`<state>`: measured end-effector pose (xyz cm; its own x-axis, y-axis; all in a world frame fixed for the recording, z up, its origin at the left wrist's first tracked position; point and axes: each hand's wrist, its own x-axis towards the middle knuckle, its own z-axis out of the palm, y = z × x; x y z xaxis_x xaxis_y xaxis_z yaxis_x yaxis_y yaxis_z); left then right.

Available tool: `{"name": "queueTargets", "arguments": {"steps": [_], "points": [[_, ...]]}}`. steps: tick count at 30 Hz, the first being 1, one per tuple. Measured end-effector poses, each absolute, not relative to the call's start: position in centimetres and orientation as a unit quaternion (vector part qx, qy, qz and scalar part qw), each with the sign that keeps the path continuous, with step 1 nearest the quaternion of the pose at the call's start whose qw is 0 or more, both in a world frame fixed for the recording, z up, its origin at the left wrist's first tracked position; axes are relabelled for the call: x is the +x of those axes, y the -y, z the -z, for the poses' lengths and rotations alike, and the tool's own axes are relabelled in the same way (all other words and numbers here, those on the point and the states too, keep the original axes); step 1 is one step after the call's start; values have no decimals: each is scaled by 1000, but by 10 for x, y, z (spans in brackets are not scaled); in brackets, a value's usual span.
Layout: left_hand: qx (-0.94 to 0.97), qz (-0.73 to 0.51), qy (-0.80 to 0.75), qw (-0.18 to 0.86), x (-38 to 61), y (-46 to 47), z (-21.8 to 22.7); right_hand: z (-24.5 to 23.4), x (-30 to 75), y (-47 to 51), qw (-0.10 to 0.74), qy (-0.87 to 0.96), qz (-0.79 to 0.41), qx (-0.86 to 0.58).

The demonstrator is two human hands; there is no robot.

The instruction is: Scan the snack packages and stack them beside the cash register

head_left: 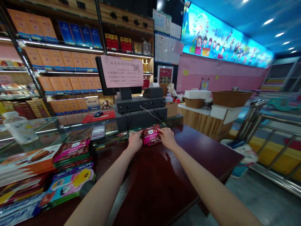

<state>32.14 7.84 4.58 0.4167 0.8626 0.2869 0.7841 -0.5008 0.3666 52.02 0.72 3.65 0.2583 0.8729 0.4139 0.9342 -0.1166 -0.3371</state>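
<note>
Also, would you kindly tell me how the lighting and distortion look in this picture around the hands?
In the head view, the wide lens bows the shelves toward the edges, lights glare along the glass counter, the dark wooden counter shows a soft sheen, and the red packet between the left hand and right hand looks fairly sharp, its small print unreadable.

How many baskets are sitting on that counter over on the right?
2: a small wicker basket beneath a white box, and a larger brown basket to its right. Others could be hidden behind them.
</note>
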Motion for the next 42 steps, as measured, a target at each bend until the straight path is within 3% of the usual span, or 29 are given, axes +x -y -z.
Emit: {"name": "queueTargets", "arguments": {"steps": [17, 42], "points": [[866, -160, -460, 114, 356, -115, -14, -9, 552, -52, 179, 594, -24, -784], [859, -154, -466, 146, 354, -126, 11, 8, 561, -57, 158, 601, -60, -781]]}}
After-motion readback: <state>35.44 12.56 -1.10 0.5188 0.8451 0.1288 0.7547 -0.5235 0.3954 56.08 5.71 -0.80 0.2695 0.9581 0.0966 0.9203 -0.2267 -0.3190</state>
